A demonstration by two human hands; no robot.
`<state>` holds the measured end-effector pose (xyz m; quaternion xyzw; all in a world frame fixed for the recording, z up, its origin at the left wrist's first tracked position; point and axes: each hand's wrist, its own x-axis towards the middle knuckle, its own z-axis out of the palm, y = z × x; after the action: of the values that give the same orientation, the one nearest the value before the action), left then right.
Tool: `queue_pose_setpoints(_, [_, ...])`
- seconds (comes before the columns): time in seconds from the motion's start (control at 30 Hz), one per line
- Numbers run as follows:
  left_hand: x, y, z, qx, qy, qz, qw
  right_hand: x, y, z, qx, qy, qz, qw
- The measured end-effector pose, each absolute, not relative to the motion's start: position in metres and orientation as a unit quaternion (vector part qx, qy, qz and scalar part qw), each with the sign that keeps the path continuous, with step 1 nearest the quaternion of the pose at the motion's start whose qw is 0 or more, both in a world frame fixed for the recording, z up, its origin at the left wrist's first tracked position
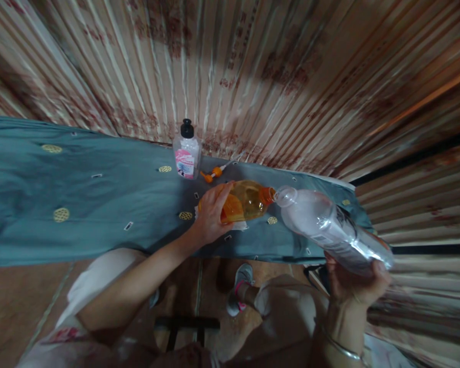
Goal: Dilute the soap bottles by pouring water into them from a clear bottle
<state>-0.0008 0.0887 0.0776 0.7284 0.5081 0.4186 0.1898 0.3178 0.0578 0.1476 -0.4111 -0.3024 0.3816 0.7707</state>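
Note:
My left hand (214, 212) is wrapped round an orange see-through bottle (249, 201), tilted with its uncapped mouth to the right. A white sheet or cloth (240, 225) shows partly beneath it. From below, my right hand (356, 281) grips the base end of a large clear plastic bottle (329, 225) with a printed label. This bottle slants down to the left, and its neck meets the mouth of the orange bottle. Whether liquid passes between them I cannot tell. Behind my left hand lies an orange pump head (213, 174) with a thin tube.
A clear bottle with a black cap and pink label (186, 153) stands upright near the table's back edge. A teal patterned cloth (111, 204) covers the narrow table. Pleated curtains (214, 76) hang close behind and to the right.

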Motion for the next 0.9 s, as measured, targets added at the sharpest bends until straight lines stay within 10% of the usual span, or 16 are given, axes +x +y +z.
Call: queue_pose_setpoints(0.9, [0.0011, 0.0895, 0.0779, 0.735, 0.505, 0.416, 0.18, 0.3231, 0.0568, 0.1455, -0.425, -0.304, 0.376, 0.765])
